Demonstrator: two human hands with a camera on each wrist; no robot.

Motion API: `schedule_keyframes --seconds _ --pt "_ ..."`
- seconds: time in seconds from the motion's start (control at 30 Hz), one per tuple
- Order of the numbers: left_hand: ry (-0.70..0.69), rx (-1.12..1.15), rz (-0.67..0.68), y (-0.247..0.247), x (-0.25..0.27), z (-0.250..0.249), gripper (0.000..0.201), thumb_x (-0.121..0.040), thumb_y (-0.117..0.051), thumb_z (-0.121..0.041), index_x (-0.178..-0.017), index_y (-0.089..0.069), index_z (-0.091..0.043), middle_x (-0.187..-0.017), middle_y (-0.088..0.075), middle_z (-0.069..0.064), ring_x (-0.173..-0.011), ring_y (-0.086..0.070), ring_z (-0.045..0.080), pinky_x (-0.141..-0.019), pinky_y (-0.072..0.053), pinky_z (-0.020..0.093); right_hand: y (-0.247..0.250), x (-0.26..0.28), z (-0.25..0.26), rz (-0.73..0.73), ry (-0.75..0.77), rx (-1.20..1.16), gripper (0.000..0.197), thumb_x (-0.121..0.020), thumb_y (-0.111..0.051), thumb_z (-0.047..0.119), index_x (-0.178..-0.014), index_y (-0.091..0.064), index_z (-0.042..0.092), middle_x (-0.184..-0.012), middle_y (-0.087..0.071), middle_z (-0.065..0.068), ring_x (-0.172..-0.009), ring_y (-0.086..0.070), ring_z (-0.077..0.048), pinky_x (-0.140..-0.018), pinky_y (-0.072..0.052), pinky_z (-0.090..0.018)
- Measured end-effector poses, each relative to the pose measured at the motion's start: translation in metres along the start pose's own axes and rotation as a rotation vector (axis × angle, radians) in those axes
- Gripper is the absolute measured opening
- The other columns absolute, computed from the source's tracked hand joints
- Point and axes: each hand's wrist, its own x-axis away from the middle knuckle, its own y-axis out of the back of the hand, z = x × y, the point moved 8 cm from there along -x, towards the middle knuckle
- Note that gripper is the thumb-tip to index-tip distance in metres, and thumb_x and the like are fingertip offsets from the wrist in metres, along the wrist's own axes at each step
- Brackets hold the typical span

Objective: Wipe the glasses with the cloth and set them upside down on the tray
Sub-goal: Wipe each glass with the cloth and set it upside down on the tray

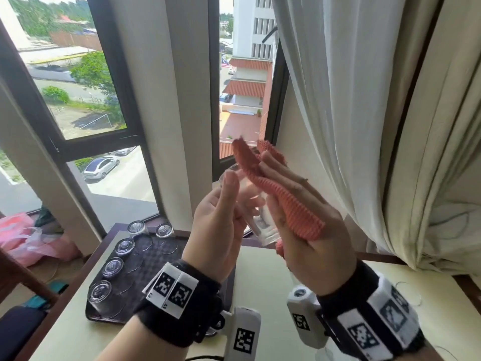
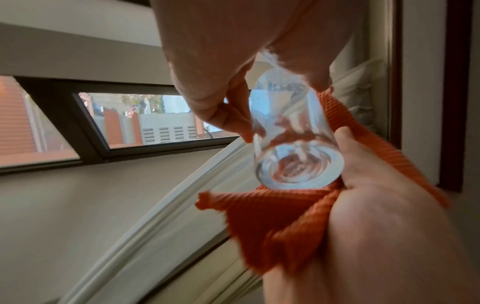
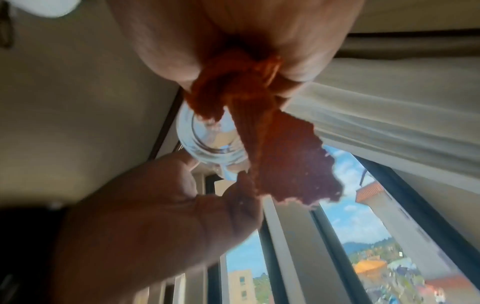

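My left hand (image 1: 240, 194) grips a clear glass (image 1: 260, 222) in the air above the table, its thick base toward me. My right hand (image 1: 281, 175) holds an orange ribbed cloth (image 1: 299, 207) against the glass's right side. In the left wrist view the cloth (image 2: 259, 222) lies behind and under the glass (image 2: 293, 144), with the right thumb beside its base. The right wrist view shows the cloth (image 3: 280, 148) bunched in my right hand over the glass (image 3: 210, 139). A dark tray (image 1: 182, 256) lies below on the left, with several glasses (image 1: 112, 267) upside down along its left side.
The tray sits on a cream table (image 1: 260, 287) by a window. A white curtain (image 1: 364, 126) hangs close on the right, just past my right hand. A pink plastic bag (image 1: 20, 235) lies on the sill to the left.
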Motion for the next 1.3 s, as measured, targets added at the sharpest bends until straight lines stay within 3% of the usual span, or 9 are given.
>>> schedule_keyframes --seconds 0.2,0.43,0.7,0.9,1.0,1.07,1.17,1.23,1.3 --pt "0.151 0.155 -0.102 0.015 -0.005 0.016 0.093 -0.091 -0.061 -0.068 -0.153 -0.044 -0.002 -0.144 -0.062 0.027 -0.135 -0.059 0.044 -0.12 -0.037 0.066 -0.008 0.053 -0.008 0.076 -0.004 0.017 0.041 -0.098 -0.058 -0.003 -0.139 -0.058 -0.004 -0.156 -0.05 -0.012 -0.137 -0.056 -0.039 -0.108 -0.053 -0.051" --pt "0.248 0.206 -0.191 -0.006 0.001 0.047 0.072 -0.103 -0.045 -0.066 -0.15 -0.055 -0.012 -0.145 -0.064 0.02 -0.142 -0.054 0.041 -0.122 -0.037 0.062 0.017 0.03 -0.03 -0.052 -0.196 -0.059 0.039 -0.105 -0.054 0.011 -0.143 -0.056 0.003 -0.153 -0.055 -0.007 -0.143 -0.051 -0.017 -0.117 -0.043 -0.03" --pt "0.2 0.169 -0.037 -0.02 -0.005 0.035 0.082 -0.087 -0.055 -0.078 -0.133 -0.068 -0.011 -0.123 -0.07 0.013 -0.113 -0.069 0.028 -0.104 -0.052 0.049 0.004 0.052 -0.004 0.1 0.074 0.065 0.053 -0.091 -0.062 -0.017 -0.142 -0.053 -0.007 -0.159 -0.045 -0.019 -0.153 -0.035 -0.035 -0.12 -0.039 -0.056" --pt "0.171 0.014 -0.128 -0.011 -0.007 0.036 0.081 -0.084 -0.056 -0.079 -0.135 -0.07 -0.018 -0.14 -0.062 0.026 -0.126 -0.066 0.04 -0.112 -0.048 0.064 0.012 0.068 -0.029 0.044 0.0 0.003 0.044 -0.095 -0.053 -0.015 -0.139 -0.052 -0.013 -0.156 -0.047 -0.025 -0.149 -0.042 -0.035 -0.119 -0.042 -0.044" --pt "0.135 0.004 -0.097 -0.02 -0.003 0.041 0.084 -0.092 -0.05 -0.077 -0.14 -0.065 -0.011 -0.132 -0.058 0.031 -0.118 -0.057 0.04 -0.12 -0.031 0.073 0.032 0.042 -0.045 -0.073 -0.149 -0.078 0.035 -0.109 -0.044 0.007 -0.141 -0.058 0.004 -0.134 -0.063 -0.03 -0.118 -0.068 -0.003 -0.094 -0.054 -0.014" --pt "0.11 -0.019 -0.084 -0.026 -0.003 0.041 0.084 -0.091 -0.052 -0.078 -0.14 -0.065 -0.011 -0.128 -0.056 0.03 -0.116 -0.054 0.039 -0.12 -0.03 0.073 0.037 0.029 -0.042 -0.106 -0.168 -0.119 0.038 -0.109 -0.048 0.024 -0.145 -0.054 0.014 -0.127 -0.067 -0.031 -0.089 -0.077 -0.012 -0.072 -0.058 -0.015" --pt "0.101 -0.08 -0.056 -0.029 -0.007 0.042 0.078 -0.094 -0.05 -0.079 -0.142 -0.065 -0.019 -0.139 -0.064 0.02 -0.127 -0.062 0.037 -0.116 -0.045 0.062 0.025 0.025 -0.025 -0.042 -0.023 -0.046 0.041 -0.105 -0.05 0.003 -0.145 -0.051 -0.006 -0.155 -0.048 -0.024 -0.123 -0.061 -0.054 -0.099 -0.058 -0.048" --pt "0.149 -0.04 -0.054 -0.026 -0.012 0.038 0.07 -0.089 -0.051 -0.077 -0.134 -0.066 -0.025 -0.126 -0.074 0.0 -0.115 -0.072 0.017 -0.097 -0.059 0.036 0.01 0.039 -0.02 0.041 0.049 -0.04 0.044 -0.097 -0.054 -0.015 -0.141 -0.048 -0.015 -0.158 -0.042 -0.026 -0.148 -0.04 -0.047 -0.118 -0.042 -0.055" --pt "0.143 -0.018 -0.059 -0.017 -0.016 0.031 0.073 -0.09 -0.047 -0.074 -0.132 -0.067 -0.018 -0.111 -0.078 0.004 -0.102 -0.077 0.022 -0.086 -0.061 0.036 0.002 0.059 -0.025 0.076 0.043 -0.02 0.05 -0.093 -0.058 -0.018 -0.142 -0.048 -0.013 -0.159 -0.041 -0.024 -0.152 -0.034 -0.04 -0.122 -0.036 -0.053"
